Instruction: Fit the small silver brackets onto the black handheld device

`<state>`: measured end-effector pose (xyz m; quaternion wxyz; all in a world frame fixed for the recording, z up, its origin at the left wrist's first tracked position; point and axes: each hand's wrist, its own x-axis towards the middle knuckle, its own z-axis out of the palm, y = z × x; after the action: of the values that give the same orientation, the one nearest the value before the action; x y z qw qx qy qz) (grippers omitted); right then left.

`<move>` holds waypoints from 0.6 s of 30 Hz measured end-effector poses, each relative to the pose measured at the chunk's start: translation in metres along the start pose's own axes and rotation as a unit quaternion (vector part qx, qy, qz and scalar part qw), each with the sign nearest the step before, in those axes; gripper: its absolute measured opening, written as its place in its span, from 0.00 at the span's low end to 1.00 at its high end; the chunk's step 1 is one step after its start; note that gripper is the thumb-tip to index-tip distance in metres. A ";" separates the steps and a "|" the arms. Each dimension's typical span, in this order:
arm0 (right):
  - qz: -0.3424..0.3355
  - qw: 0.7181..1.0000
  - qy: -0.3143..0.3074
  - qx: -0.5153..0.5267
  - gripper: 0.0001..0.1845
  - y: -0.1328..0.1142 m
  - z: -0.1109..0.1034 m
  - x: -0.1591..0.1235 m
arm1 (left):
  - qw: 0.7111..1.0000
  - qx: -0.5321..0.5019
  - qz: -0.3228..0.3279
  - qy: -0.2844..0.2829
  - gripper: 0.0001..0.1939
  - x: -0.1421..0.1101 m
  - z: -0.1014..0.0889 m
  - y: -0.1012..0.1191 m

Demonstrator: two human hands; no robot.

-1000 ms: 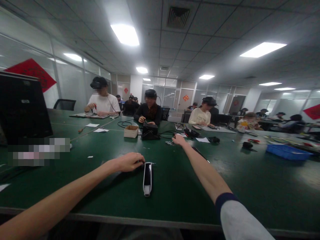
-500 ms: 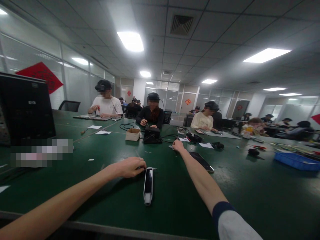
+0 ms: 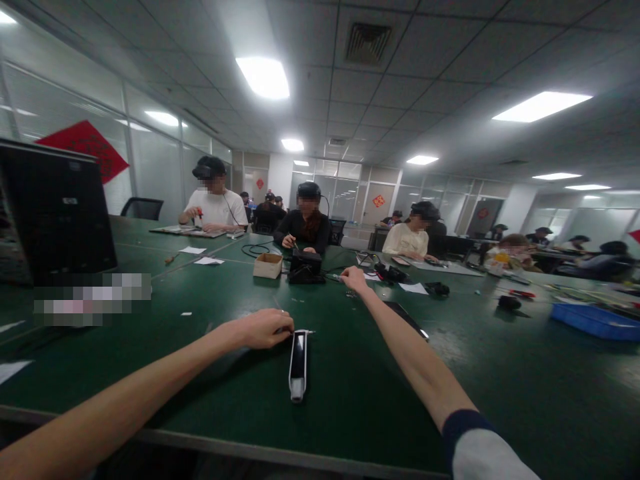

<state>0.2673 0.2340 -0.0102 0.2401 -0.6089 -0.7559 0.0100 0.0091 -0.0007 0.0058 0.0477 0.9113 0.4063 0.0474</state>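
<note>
A slim white handheld device (image 3: 299,367) with a dark screen lies lengthwise on the green table, and a thin piece sticks out sideways at its far end. Beside that far end rests my left hand (image 3: 267,328), its fingers curled inward; what they hold, if anything, is hidden. My right hand (image 3: 355,280) reaches farther out with its fingers pinched. A small pale item (image 3: 337,277) shows at those fingertips, too small to name. Below that hand, tiny metallic pieces (image 3: 351,293) lie on the table. A dark flat tablet-like object (image 3: 406,319) is partly covered by my right forearm.
A small cardboard box (image 3: 267,267) and a black stand-like object (image 3: 305,268) are ahead. A black computer case (image 3: 55,213) stands left, a blue tray (image 3: 595,321) right. Paper slips, cables and dark objects dot the green table (image 3: 350,400). Several people sit across it.
My right hand has lifted slightly from the small metallic pieces, and a pale item now shows at its fingertips. My left hand stays by the device. The view has shifted slightly.
</note>
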 end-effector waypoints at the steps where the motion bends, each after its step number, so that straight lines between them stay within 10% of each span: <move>1: -0.006 1.000 -0.006 0.004 0.11 -0.007 0.003 -0.001 | 1.000 0.002 0.000 0.000 0.10 0.000 0.000 0.000; 18: -0.019 0.998 -0.065 0.018 0.09 -0.068 0.058 -0.004 | 1.000 0.017 -0.020 -0.004 0.09 -0.002 -0.004 0.005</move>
<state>0.1840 0.2291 -0.0420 0.2012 -0.5882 -0.7811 0.0587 0.0115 -0.0055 0.0098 0.0346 0.9038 0.4251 0.0359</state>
